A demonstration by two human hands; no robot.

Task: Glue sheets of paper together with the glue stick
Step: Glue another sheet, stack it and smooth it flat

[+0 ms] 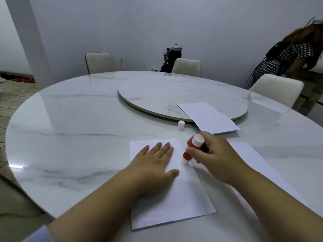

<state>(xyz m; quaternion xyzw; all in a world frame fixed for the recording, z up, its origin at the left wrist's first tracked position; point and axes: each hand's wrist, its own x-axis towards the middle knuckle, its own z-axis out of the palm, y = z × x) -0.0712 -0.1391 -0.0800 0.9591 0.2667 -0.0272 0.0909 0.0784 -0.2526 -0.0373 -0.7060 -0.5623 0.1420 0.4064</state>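
Two bare arms reach in from the near edge, and both hands are busy over a flat white sheet of paper (174, 203) on the big round white marble bench (70, 119).

To do this step well, the paper must not slide. The left hand (153, 165) lies flat with its fingers spread, pressing the sheet down. It holds nothing. It looks like a good spot, just beside where the glue goes. The right hand (215, 158) is closed around a small red glue stick with a white bottom end (192, 147). The stick leans over, and its glue tip points down at the sheet, right at the paper's right edge. I think the tip touches the paper, but it is a bit blurry. Rub with a soft push, go all along the edge, and keep the tip on the paper so no glue gets on the bench.

The glue stick's small white cap (181, 125) stands on the bench past both hands, not touching them.

Another white sheet (258, 165) lies under the right arm, next to the first one. A third white sheet (208, 117) lies past the right hand, partly on the round white turning plate (157, 95) in the middle of the bench. These sheets look ready to be stuck on next.
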